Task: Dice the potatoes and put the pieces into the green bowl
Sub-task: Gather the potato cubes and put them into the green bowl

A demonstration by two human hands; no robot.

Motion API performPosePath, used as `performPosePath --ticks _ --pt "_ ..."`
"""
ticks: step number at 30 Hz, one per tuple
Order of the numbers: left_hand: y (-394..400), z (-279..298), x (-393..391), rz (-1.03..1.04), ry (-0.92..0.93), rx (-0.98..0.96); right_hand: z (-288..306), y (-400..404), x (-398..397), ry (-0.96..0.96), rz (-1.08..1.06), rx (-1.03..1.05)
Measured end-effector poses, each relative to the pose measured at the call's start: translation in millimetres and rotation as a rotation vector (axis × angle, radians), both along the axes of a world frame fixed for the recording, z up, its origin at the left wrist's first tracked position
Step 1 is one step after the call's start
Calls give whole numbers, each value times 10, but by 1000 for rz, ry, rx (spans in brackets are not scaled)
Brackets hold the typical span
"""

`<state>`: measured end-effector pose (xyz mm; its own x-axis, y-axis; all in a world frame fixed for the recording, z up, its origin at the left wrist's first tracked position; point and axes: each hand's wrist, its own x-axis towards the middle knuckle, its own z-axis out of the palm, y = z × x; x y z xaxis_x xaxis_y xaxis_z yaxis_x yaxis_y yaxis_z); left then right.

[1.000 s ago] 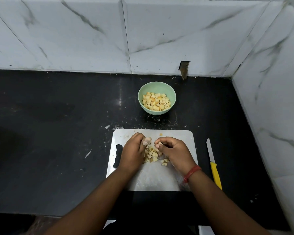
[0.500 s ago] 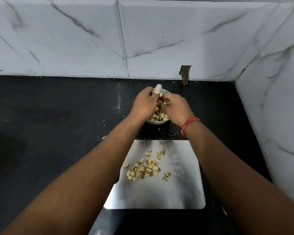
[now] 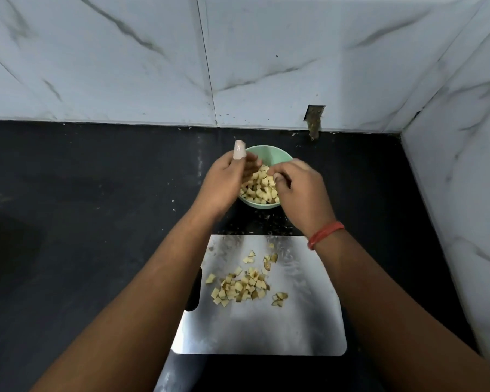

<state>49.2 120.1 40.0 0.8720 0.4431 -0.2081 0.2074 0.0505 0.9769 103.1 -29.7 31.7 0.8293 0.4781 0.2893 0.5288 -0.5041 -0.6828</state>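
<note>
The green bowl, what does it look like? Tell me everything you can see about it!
The green bowl is small, round and pale mint, with a smooth, matte look like plastic or ceramic. It stands upright on the black counter, just beyond the metal cutting board and apart from it. Diced potato pieces fill it nearly to the rim. The left hand and right hand hover over it and hide both its sides; whether they touch it is unclear.

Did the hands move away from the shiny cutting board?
Yes. A second ago both hands were on the cutting board; now the left hand and right hand are beyond its far edge, over the green bowl.
</note>
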Motion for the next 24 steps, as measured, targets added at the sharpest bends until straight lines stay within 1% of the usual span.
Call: performPosePath --ticks 2,4,6,9,12,15,18,20,22,24 --pt "-3 -30 -208 62 -74 -124 -39 -18 -277 -30 108 -46" --pt "18 -129 -438 124 -103 -182 -150 -32 -582 -13 243 -134" --pt "35 -248 -654 201 -97 -190 -304 -18 -835 1 388 -209" --pt "32 -414 -906 281 -73 -165 -553 68 -1096 -37 595 -310" --pt "-12 -532 -1113 292 -53 -117 -746 121 -1249 -152 680 -391" --pt "-69 -597 -1287 278 -36 -101 -817 39 -1242 -224 644 -450" --pt "-70 -676 -1422 258 -28 -118 -759 -149 -1152 -172 557 -427" --pt "-90 -716 -1479 245 -24 -163 -729 -291 -1071 -132 426 -360" --pt "-123 -749 -1530 228 -22 -187 -733 -395 -996 -94 245 -351" --pt "-155 -800 -1592 167 -23 -125 -748 -439 -989 -37 130 -396"
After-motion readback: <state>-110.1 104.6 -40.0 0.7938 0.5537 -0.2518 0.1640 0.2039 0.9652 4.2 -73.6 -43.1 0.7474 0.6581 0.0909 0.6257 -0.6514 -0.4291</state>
